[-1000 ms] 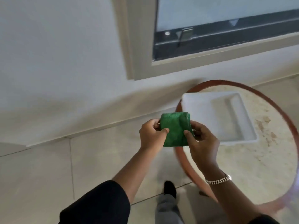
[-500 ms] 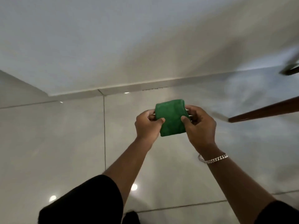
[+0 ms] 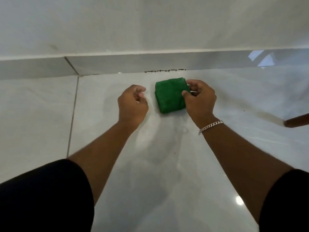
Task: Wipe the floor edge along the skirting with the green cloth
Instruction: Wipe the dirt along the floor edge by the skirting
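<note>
A folded green cloth [image 3: 169, 95] is low over the glossy white floor tiles [image 3: 103, 134], a short way in front of the pale skirting [image 3: 127, 63]. My right hand [image 3: 199, 101] grips the cloth's right edge between thumb and fingers. My left hand [image 3: 133, 104] hovers just left of the cloth, fingers curled, holding nothing and apart from it. A thin dark line of dirt [image 3: 164, 70] runs along the joint where floor meets skirting, just beyond the cloth.
A brown wooden table leg [image 3: 297, 122] enters at the right edge, resting on the floor. The white wall [image 3: 150, 22] rises above the skirting. A grout line [image 3: 72, 118] runs toward me on the left.
The view dropped close to the floor by the skirting. My left hand let go of the cloth and moved left; my right hand keeps hold of it, lower down.
</note>
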